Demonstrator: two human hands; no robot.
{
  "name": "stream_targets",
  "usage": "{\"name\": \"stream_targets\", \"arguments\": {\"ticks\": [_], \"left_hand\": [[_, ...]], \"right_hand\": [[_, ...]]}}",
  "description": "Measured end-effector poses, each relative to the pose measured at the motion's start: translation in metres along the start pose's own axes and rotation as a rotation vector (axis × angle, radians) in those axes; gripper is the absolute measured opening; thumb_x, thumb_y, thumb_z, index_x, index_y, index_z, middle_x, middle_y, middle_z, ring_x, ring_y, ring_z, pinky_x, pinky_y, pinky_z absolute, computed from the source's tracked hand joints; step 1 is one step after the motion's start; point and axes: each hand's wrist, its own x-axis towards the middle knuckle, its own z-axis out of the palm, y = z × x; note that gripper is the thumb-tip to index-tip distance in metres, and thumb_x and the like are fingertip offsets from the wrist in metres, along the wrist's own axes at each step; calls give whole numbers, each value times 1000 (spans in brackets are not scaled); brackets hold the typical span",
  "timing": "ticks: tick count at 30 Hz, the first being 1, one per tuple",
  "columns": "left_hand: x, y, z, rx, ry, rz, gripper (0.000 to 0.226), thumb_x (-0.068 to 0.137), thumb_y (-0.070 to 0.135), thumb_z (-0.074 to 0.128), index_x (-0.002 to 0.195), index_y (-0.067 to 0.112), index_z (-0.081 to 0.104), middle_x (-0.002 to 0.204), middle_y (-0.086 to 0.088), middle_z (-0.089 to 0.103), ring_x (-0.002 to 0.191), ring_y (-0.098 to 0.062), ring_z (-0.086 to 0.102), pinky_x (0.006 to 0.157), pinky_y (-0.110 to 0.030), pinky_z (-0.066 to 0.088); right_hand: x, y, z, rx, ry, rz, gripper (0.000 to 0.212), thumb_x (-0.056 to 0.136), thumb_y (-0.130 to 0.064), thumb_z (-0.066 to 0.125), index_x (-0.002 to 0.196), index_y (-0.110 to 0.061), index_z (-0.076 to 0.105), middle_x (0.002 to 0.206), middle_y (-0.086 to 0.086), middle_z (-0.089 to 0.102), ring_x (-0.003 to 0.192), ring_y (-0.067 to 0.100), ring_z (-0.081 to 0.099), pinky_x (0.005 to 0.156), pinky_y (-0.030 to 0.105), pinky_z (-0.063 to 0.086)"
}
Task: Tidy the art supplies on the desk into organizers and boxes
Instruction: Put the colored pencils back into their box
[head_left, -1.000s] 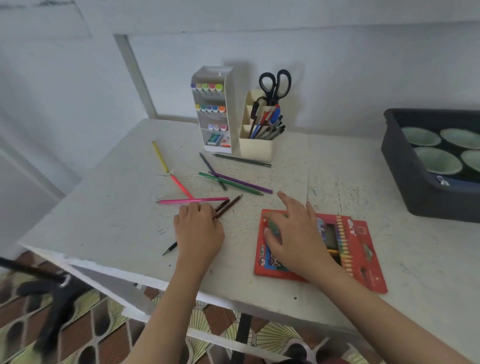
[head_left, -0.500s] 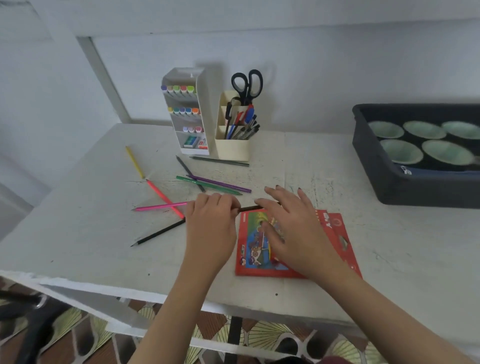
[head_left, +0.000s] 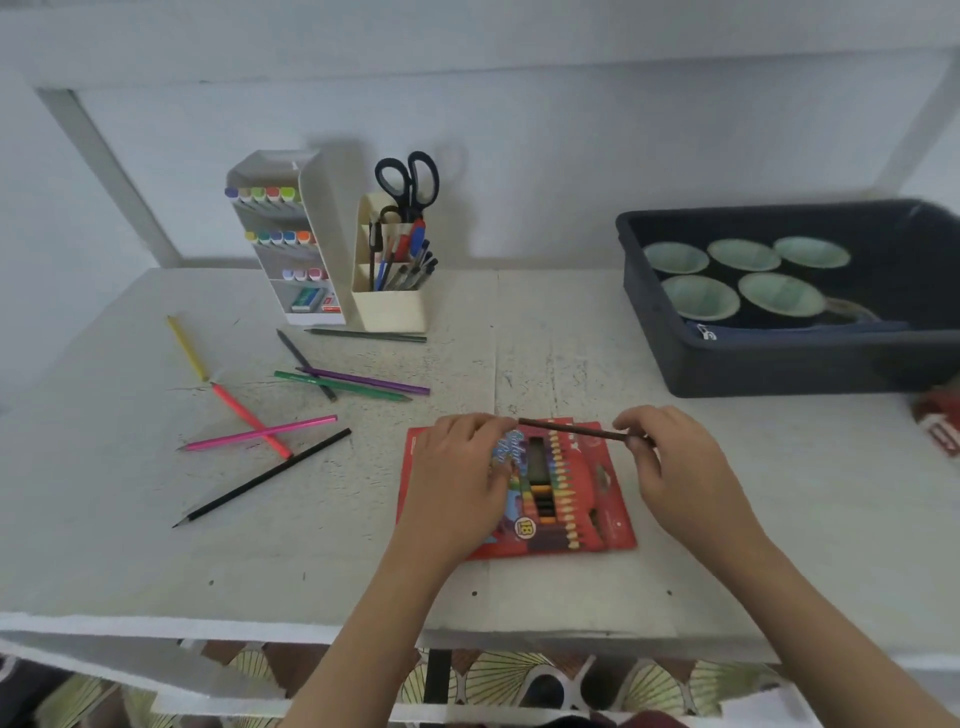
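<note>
My right hand (head_left: 680, 467) pinches a brown pencil (head_left: 571, 429) over the pencil box (head_left: 587, 499), left hand (head_left: 457, 473) resting on it, grip unclear; next I'd slot it in

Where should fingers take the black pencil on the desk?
Pinch the black pencil from above, mid-shaft or slightly toward its tip, across the shaft. It lies flat and diagonal, tip near-left; bare desk flanks that stretch, while its far end crowds the red pencil and pink pencil.
</note>
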Motion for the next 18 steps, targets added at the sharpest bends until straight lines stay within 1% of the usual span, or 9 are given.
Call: {"name": "stream_targets", "arguments": {"ticks": [4,7,9,11,14,16,18], "left_hand": [[-2,0,11,13,-76,-11,35,88,26,57,123,30,59,125,9,56,118,-14,42,100,-29,26],[-3,1,15,-3,-75,-20,34,88,26,58,121,29,60,125,8,56,117,-13,42,99,-27,24],[-3,1,17,-15,-54,-32,33,88,23,57,121,27,60,125,7,56,116,-14,43,98,-27,24],[-4,2,18,-41,-32,-39,34,88,17,56,121,24,61,123,5,57,115,-15,44,96,-25,25],[-5,3,20,-134,4,-76,37,86,3,54,119,16,63,119,-1,60,111,-18,47,92,-22,27],[-7,3,21,-155,20,-95,39,86,0,52,121,14,62,119,-2,60,110,-17,49,94,-23,30],[-9,2,22,-164,22,-99,40,87,0,50,123,15,60,121,-1,59,111,-15,47,95,-22,31]], "right_hand": [[-10,15,-2,-55,37,132,17,91,-2,50,100,-8,63,93,4,61,87,18,52,76,27,41],[-16,22,-6,-75,53,208,17,92,-2,47,98,-8,62,91,5,60,84,17,50,73,27,39],[-17,25,-7,-82,38,213,17,92,-2,47,97,-9,62,90,4,59,83,16,48,72,27,37],[-16,24,-8,-89,-9,177,17,91,-2,48,96,-10,63,88,1,57,82,14,45,72,25,34],[-14,23,-8,-126,-61,134,18,89,0,51,94,-11,63,83,-4,51,82,19,48,76,31,35],[-14,24,-10,-159,-53,143,18,87,0,53,92,-13,64,83,-4,54,84,22,53,76,32,32],[-15,26,-12,-206,-63,151,19,87,-1,53,91,-16,64,85,-5,58,85,21,53,75,30,26]]}}
